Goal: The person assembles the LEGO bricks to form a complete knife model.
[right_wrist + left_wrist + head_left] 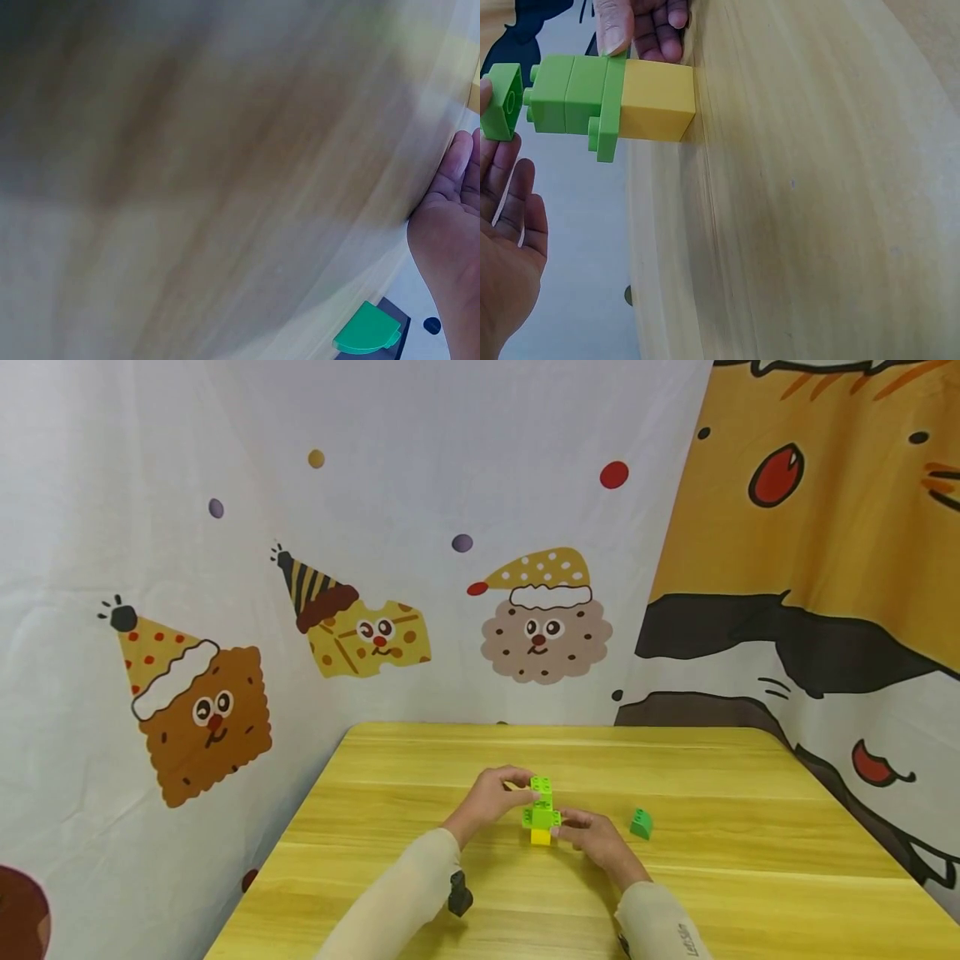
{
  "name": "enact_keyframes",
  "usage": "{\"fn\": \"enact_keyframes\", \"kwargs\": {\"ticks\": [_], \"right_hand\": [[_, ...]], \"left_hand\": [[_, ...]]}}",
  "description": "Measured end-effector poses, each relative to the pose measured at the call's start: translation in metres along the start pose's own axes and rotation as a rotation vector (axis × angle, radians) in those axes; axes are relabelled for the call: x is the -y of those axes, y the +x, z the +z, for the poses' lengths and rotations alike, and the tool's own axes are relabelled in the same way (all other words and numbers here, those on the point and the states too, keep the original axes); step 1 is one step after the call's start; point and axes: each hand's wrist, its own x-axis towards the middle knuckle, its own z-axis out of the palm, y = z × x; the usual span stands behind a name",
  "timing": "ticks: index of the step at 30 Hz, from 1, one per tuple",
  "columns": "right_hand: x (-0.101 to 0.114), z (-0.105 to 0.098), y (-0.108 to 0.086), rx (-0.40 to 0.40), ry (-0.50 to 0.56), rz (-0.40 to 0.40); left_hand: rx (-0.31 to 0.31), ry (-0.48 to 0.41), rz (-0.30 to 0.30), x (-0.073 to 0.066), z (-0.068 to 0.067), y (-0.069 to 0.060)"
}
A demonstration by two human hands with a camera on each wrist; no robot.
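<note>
A small tower of toy building bricks stands on the table in front of me. Its base is a yellow brick (541,837), topped by a wider flat light-green brick (612,112) and light-green bricks (570,94). My left hand (495,796) pinches another light-green brick (502,101), and the left wrist view shows a narrow gap between it and the tower's top studs. From the right side, my right hand (597,841) grips the end of the flat green brick between thumb and fingers. The right wrist view catches only part of that hand.
A dark green brick with a curved side (641,824) lies on the wooden table (750,893), to the right of my right hand. Behind the table hangs a white cloth (420,485) printed with cartoon figures. A small black device (460,893) is at my left sleeve.
</note>
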Motion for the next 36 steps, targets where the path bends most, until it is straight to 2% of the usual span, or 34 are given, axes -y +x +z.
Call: {"fn": "enact_keyframes", "kwargs": {"ticks": [12,22,29,36], "right_hand": [[-0.0001,-0.0011,0.0008,0.007,-0.022,0.003],[-0.0011,-0.0016,0.0012,0.014,-0.001,-0.012],[-0.0029,0.0003,0.0030,0.008,0.035,0.003],[-0.0035,0.0002,0.0023,0.001,0.032,0.007]], "left_hand": [[0.006,0.039,0.021,0.0035,0.0017,-0.0022],[0.036,0.022,0.010,0.0045,0.0040,-0.0019],[0.032,0.028,-0.008,0.0056,0.0048,-0.0027],[0.041,0.012,0.013,0.0053,0.0067,-0.0028]]}}
